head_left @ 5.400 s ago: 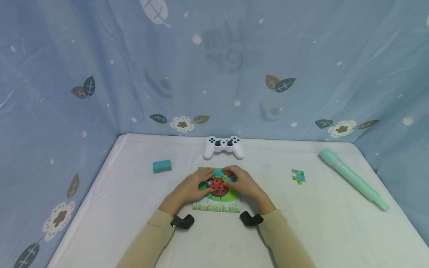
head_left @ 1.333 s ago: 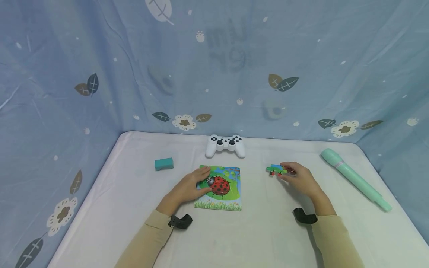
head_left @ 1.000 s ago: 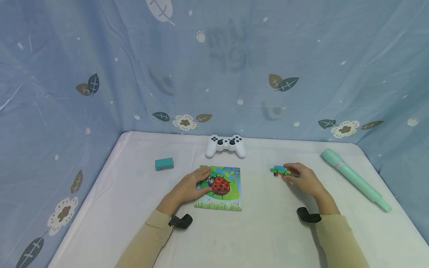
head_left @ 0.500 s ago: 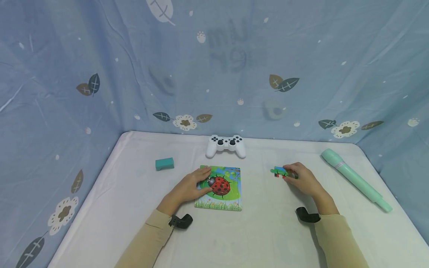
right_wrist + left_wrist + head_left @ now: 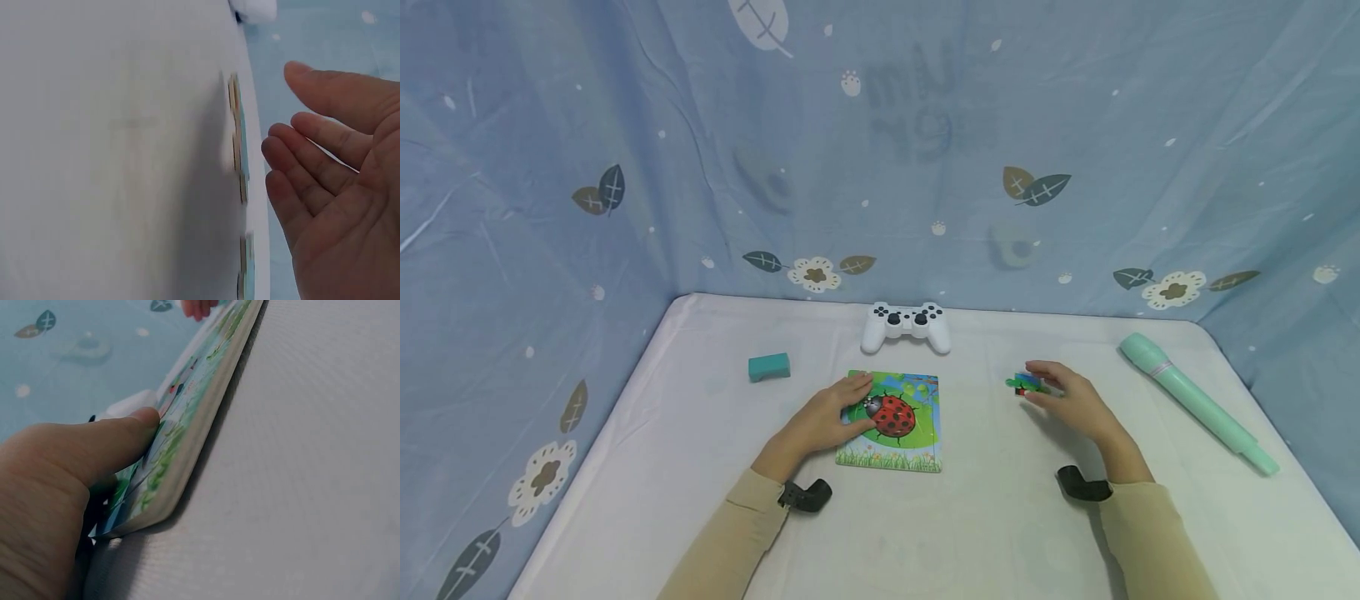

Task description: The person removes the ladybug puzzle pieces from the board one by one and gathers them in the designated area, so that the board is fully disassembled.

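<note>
A square ladybug jigsaw puzzle (image 5: pixel 895 450) lies flat near the table's middle. My left hand (image 5: pixel 822 423) rests on its left side, fingers extended over the picture; the left wrist view has the thumb (image 5: pixel 125 440) lying on the printed top near the thick edge. To the right, my right hand (image 5: pixel 1071 406) hovers low over the white cloth with thumb and fingers spread. A green, blue and red puzzle piece (image 5: pixel 1021 383) lies by its fingertips. In the right wrist view the hand (image 5: pixel 337 162) holds nothing, and two puzzle pieces (image 5: pixel 240 131) lie on the cloth beside it.
A white game controller (image 5: pixel 906 327) lies behind the puzzle. To its left is a small teal block (image 5: pixel 769 367). A mint-green folded umbrella (image 5: pixel 1198 404) lies along the right side. A blue patterned curtain (image 5: pixel 880 167) borders the back of the table (image 5: pixel 970 542).
My right hand has left the puzzle and moved right with a piece from it. That piece now lies on the cloth near the other one, and the fingers have let go. My left hand stays put.
</note>
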Demonstrator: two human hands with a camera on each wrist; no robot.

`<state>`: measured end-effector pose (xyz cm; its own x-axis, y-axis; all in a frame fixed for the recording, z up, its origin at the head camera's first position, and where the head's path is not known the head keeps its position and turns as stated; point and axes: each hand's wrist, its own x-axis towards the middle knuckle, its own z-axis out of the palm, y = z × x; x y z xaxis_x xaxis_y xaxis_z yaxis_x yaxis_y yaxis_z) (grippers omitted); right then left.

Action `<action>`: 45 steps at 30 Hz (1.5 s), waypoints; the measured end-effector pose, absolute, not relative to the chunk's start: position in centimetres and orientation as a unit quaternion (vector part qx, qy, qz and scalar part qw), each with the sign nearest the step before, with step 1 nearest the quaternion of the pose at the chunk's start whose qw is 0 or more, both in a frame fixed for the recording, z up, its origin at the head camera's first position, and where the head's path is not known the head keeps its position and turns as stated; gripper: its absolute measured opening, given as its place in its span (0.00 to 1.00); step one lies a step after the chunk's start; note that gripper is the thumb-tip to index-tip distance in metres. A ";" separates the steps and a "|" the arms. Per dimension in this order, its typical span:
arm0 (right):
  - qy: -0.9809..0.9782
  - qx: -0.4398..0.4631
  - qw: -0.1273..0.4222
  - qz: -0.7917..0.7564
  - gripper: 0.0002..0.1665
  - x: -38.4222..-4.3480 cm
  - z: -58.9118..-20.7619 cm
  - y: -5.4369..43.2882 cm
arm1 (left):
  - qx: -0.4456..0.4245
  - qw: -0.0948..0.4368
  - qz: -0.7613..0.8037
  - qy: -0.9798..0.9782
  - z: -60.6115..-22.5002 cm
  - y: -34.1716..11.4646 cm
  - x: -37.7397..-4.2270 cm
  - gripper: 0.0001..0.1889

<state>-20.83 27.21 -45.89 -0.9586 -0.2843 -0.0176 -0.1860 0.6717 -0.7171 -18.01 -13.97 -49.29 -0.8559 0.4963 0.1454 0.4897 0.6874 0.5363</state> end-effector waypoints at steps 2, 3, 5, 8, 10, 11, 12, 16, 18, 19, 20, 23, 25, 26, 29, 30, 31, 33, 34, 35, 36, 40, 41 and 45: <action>0.904 -0.137 0.066 -0.399 0.33 -20.8 -45.9 26.5 | 0.267 0.005 0.292 0.918 -49.2 -14.0 -18.0 0.36; 0.900 -0.142 0.065 -0.407 0.32 -20.8 -45.9 26.2 | 0.266 0.006 0.292 0.919 -49.2 -14.0 -18.0 0.36; 0.895 -0.155 0.059 -0.414 0.32 -20.8 -46.0 25.4 | 0.265 0.007 0.291 0.919 -49.1 -14.0 -18.0 0.36; 0.884 -0.174 0.058 -0.430 0.31 -20.7 -46.2 24.1 | 0.264 0.009 0.289 0.920 -49.1 -14.0 -18.1 0.37; 0.882 -0.178 0.058 -0.433 0.31 -20.7 -46.1 23.0 | 0.262 0.010 0.288 0.921 -49.1 -13.9 -18.1 0.38; 0.878 -0.182 0.060 -0.438 0.31 -20.7 -46.1 22.5 | 0.261 0.010 0.289 0.921 -49.1 -13.9 -18.1 0.38; 0.876 -0.185 0.064 -0.442 0.30 -20.7 -46.1 21.9 | 0.261 0.009 0.290 0.921 -49.1 -13.9 -18.0 0.38; 0.867 -0.200 0.072 -0.450 0.30 -20.7 -46.0 19.5 | 0.259 0.003 0.300 0.918 -49.0 -14.0 -18.0 0.38; 0.863 -0.208 0.076 -0.454 0.30 -20.7 -45.9 18.4 | 0.257 -0.002 0.302 0.918 -49.1 -14.1 -18.1 0.38; 0.862 -0.212 0.077 -0.454 0.30 -20.7 -45.9 17.8 | 0.254 -0.004 0.305 0.918 -49.2 -14.1 -18.1 0.39; 0.860 -0.217 0.078 -0.456 0.30 -20.8 -45.8 17.2 | 0.251 -0.006 0.307 0.918 -49.2 -14.2 -18.1 0.39; 0.850 -0.233 0.083 -0.465 0.29 -20.9 -45.7 15.5 | 0.238 -0.010 0.312 0.920 -49.3 -14.4 -18.3 0.39; 0.843 -0.240 0.090 -0.473 0.29 -20.9 -45.7 14.4 | 0.228 -0.010 0.312 0.922 -49.4 -14.6 -18.5 0.40; 0.840 -0.243 0.094 -0.476 0.29 -20.9 -45.6 13.9 | 0.225 -0.011 0.309 0.924 -49.4 -14.7 -18.5 0.40; 0.835 -0.246 0.106 -0.480 0.30 -21.0 -45.4 12.2 | 0.218 -0.016 0.298 0.929 -49.5 -15.0 -18.6 0.40; 0.836 -0.249 0.108 -0.478 0.30 -21.0 -45.3 11.7 | 0.216 -0.018 0.293 0.931 -49.6 -15.1 -18.6 0.40; 0.835 -0.253 0.109 -0.476 0.30 -21.0 -45.3 11.1 | 0.215 -0.019 0.291 0.932 -49.6 -15.2 -18.6 0.40; 0.833 -0.261 0.113 -0.475 0.31 -21.2 -45.3 10.2 | 0.216 -0.020 0.286 0.933 -49.6 -15.4 -18.7 0.40; 0.830 -0.266 0.113 -0.476 0.31 -21.2 -45.4 9.8 | 0.215 -0.018 0.284 0.934 -49.6 -15.4 -18.7 0.40; 0.829 -0.270 0.113 -0.477 0.31 -21.3 -45.4 9.4 | 0.215 -0.015 0.281 0.935 -49.7 -15.5 -18.7 0.40; 0.828 -0.274 0.113 -0.476 0.32 -21.3 -45.5 9.1 | 0.214 -0.012 0.279 0.936 -49.7 -15.5 -18.7 0.40; 0.829 -0.277 0.117 -0.471 0.31 -21.2 -46.0 8.0 | 0.215 -0.004 0.274 0.937 -49.7 -15.5 -18.7 0.40; 0.832 -0.279 0.118 -0.465 0.30 -21.1 -46.1 7.9 | 0.215 0.000 0.274 0.937 -49.7 -15.5 -18.7 0.40; 0.844 -0.289 0.120 -0.435 0.28 -20.9 -46.9 7.2 | 0.212 0.007 0.274 0.938 -49.6 -15.5 -18.7 0.39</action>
<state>-20.86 7.19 -46.89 -0.8038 -0.5928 0.0501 -0.3845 0.4534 -0.8041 -18.70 -15.53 -49.59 -0.9101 0.4013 0.1029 0.3937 0.7604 0.5166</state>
